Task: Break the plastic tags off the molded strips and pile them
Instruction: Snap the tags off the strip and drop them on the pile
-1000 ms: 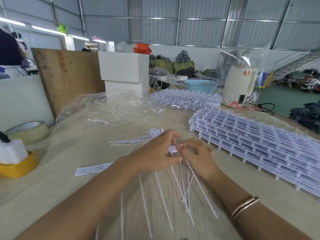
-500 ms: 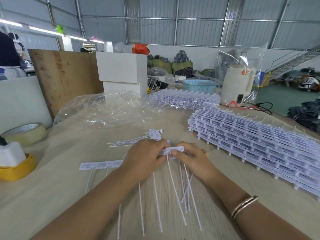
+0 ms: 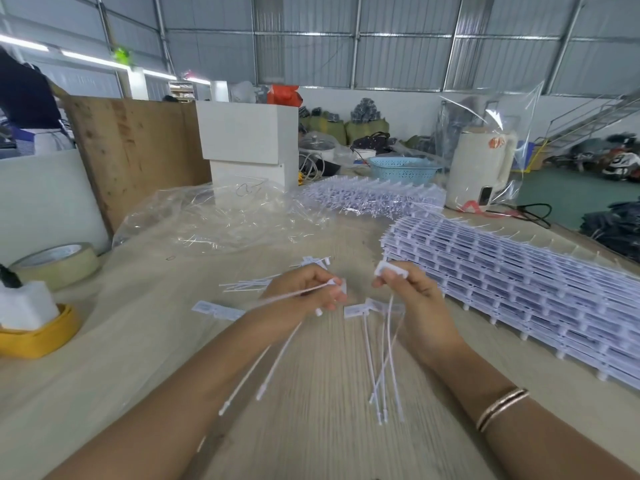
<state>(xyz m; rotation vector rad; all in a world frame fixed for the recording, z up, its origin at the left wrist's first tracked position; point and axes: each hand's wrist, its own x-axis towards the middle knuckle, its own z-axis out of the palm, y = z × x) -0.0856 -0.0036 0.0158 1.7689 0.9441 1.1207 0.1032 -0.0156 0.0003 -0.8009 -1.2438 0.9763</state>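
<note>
Both hands hover just above the centre of the wooden table point(image 3: 311, 427), apart from each other. At about 9 o'clock of the pair, the left hand point(image 3: 304, 294) curls its fingers around two white plastic tags point(image 3: 277, 355), whose thin tails trail toward 7 o'clock. At 3 o'clock, the right hand point(image 3: 408, 296) pinches a short piece of molded strip point(image 3: 389, 270), with several tag tails dangling toward 6 o'clock. Between the hands, another strip piece point(image 3: 360, 309) lies on the table. At 11 o'clock sits a small pile of loose tags point(image 3: 249, 284). At 2 o'clock, a thick stack of uncut molded strips point(image 3: 519, 285) stretches to the right edge.
</note>
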